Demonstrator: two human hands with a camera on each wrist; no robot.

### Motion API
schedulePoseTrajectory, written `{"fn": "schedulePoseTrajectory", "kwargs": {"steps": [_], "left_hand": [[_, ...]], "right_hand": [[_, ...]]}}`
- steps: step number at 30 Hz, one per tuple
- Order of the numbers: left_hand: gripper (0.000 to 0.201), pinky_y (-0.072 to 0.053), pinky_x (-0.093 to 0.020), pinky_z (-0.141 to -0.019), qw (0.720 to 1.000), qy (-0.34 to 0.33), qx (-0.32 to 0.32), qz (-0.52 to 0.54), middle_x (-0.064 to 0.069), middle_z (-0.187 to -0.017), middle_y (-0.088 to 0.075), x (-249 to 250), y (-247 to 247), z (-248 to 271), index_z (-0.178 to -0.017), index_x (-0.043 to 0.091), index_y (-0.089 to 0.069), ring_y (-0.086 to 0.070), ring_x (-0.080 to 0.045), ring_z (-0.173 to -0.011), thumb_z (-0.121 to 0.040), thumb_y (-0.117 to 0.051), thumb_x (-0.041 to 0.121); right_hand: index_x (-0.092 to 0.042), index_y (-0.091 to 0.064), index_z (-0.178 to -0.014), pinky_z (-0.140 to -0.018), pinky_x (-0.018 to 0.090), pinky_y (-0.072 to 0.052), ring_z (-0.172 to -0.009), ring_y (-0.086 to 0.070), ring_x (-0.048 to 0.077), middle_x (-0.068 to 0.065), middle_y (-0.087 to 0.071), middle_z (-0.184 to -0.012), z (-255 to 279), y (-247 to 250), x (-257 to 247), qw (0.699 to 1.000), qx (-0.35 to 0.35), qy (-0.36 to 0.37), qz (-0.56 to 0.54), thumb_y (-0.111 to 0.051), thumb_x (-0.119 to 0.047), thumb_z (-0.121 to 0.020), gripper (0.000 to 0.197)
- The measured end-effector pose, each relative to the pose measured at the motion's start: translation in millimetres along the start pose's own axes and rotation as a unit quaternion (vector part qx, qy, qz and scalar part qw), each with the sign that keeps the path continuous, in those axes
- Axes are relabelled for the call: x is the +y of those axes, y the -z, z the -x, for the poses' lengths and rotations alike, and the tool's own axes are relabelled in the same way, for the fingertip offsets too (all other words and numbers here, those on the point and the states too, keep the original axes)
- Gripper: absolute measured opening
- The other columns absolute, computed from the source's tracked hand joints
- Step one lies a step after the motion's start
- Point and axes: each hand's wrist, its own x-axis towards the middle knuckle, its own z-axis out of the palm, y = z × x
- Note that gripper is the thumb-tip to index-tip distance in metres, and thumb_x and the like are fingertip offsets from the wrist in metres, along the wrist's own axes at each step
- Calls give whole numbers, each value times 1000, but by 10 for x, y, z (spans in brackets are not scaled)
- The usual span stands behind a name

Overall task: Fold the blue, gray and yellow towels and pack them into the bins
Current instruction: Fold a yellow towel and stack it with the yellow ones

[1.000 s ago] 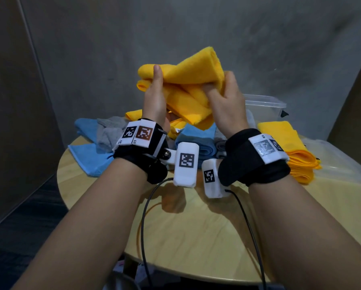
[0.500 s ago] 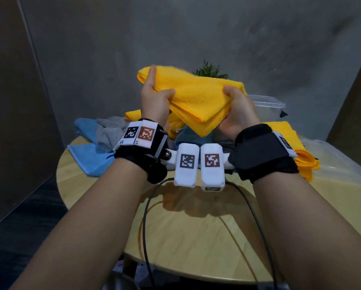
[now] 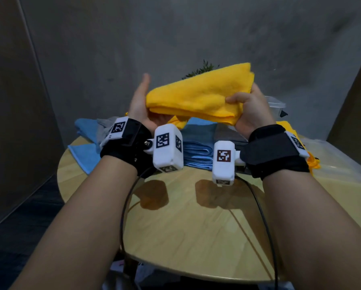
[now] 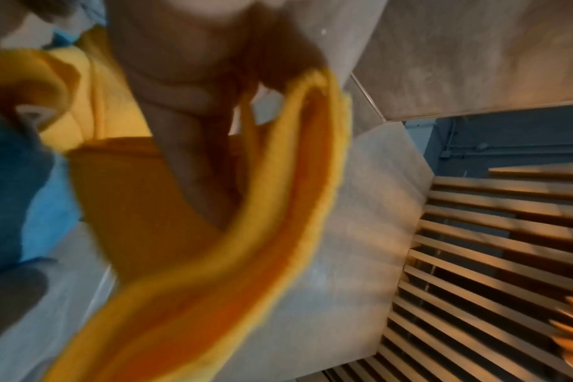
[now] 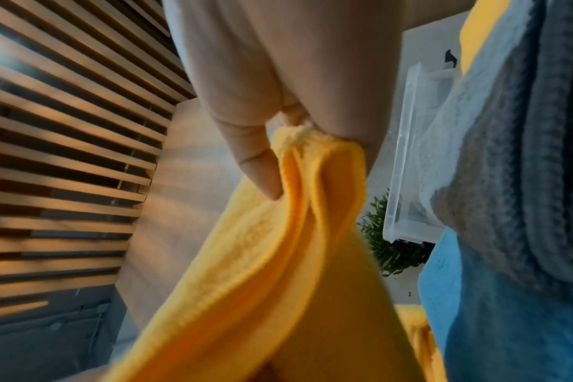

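A: Nearest me is bare worktop (image 3: 188, 227), so I'm folding in the air above it. My right hand (image 3: 251, 110) pinches one end of the yellow towel (image 3: 198, 95), thumb on top, clenched on the stacked layers so they don't slide apart.

B: And the left?

A: My left hand (image 3: 140, 101) lies flat against the other end, fingers straight, unclenched. I'd say it's squaring the edge rather than gripping.

B: What's beyond it?

A: A folded blue stack (image 3: 196, 151) right behind my wrists, folded gray towels (image 3: 229, 135) beside it, and loose blue and gray cloths (image 3: 91, 132) at the left edge. A pile of folded yellow towels (image 3: 288, 126) sits on the right.

B: How many bins?

A: I count one clear bin (image 3: 277, 102) at the back right, and something clear and flat (image 3: 338, 160) nearer, possibly a lid. Towel counts per stack I can't tell.
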Motion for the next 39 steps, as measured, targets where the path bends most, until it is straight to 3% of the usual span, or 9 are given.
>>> {"fn": "schedulePoseTrajectory", "kwargs": {"steps": [2, 5, 11, 15, 19, 22, 26, 33, 39], "left_hand": [[22, -54, -24, -44, 999, -1, 21, -46, -10, -70, -64, 7, -39, -6, -105, 4, -62, -64, -17, -50, -94, -55, 21], [63, -50, -21, -39, 985, -85, 73, -132, -10, -98, -56, -12, -23, -95, -145, 17, -30, -63, -15, -52, -90, -47, -8], [82, -57, -35, -64, 955, -203, 2, -217, -14, -121, -56, -2, -9, -84, -144, 20, -29, -61, -26, -97, -77, -50, -22], [34, -54, -41, -75, 984, -79, -49, -152, -12, -111, -61, 28, 107, -116, -116, 17, -52, -60, -31, -98, -83, -58, 9], [73, -47, -50, -93, 958, 94, 9, -271, -14, -129, -57, -69, 242, -171, -132, 9, -49, -58, -34, -113, -75, -70, 50], [75, -43, -50, -100, 918, 40, 73, -388, -8, -136, -51, -117, 252, -261, -137, 7, -43, -54, -34, -117, -77, -73, 40], [52, -38, -37, -102, 834, -13, 65, -548, -13, -140, -46, -114, 156, -205, -135, 5, -48, -46, -31, -125, -92, -57, 32], [48, -39, -38, -101, 844, -35, 80, -529, -9, -142, -43, -119, 197, -221, -135, 16, -46, -46, -29, -125, -91, -60, 28], [40, -34, -30, -98, 830, -54, 74, -550, -8, -144, -41, -139, 184, -221, -135, 16, -44, -41, -27, -129, -98, -46, 32]], "right_hand": [[-9, -47, -128, -68, 46, -57, -103, -60, 39, 16, -60, -115, -35, 9, 50, 998, 38, -42, 24, -59, 11, -77, 55], [-9, -29, -141, -61, 43, -56, -98, -60, 36, 17, -52, -117, -88, 65, 114, 991, 92, -79, 55, -71, 6, -73, 81], [-4, -51, -125, -60, 28, -56, -78, -65, 21, 11, -64, -97, -117, 126, 95, 995, 34, -86, 25, -57, 3, -88, 39], [-16, -52, -121, -78, 49, -56, -100, -60, 35, 12, -58, -115, -164, 209, 111, 989, 29, -91, 114, -51, 10, -84, 45], [-20, -59, -111, -97, 58, -44, -112, -51, 36, 13, -53, -116, -119, 176, 208, 956, 4, -179, 233, -62, -16, -86, 26], [-7, -48, -134, -101, 52, -44, -114, -54, 32, 13, -54, -124, -138, 142, 262, 943, 24, -167, 287, -67, -37, -85, 60], [-14, -51, -103, -92, 44, -42, -100, -48, 29, 7, -48, -100, -228, 193, 243, 944, 82, -161, 276, -52, -32, -91, 22], [-20, -39, -73, -59, 29, -32, -67, -37, 15, 1, -35, -74, -229, 232, 226, 939, 97, -156, 292, -45, -28, -93, 22], [-7, -50, -119, -97, 52, -47, -107, -58, 33, 20, -58, -123, -183, 282, 276, 927, -26, -190, 323, -71, -32, -83, 48]]}}
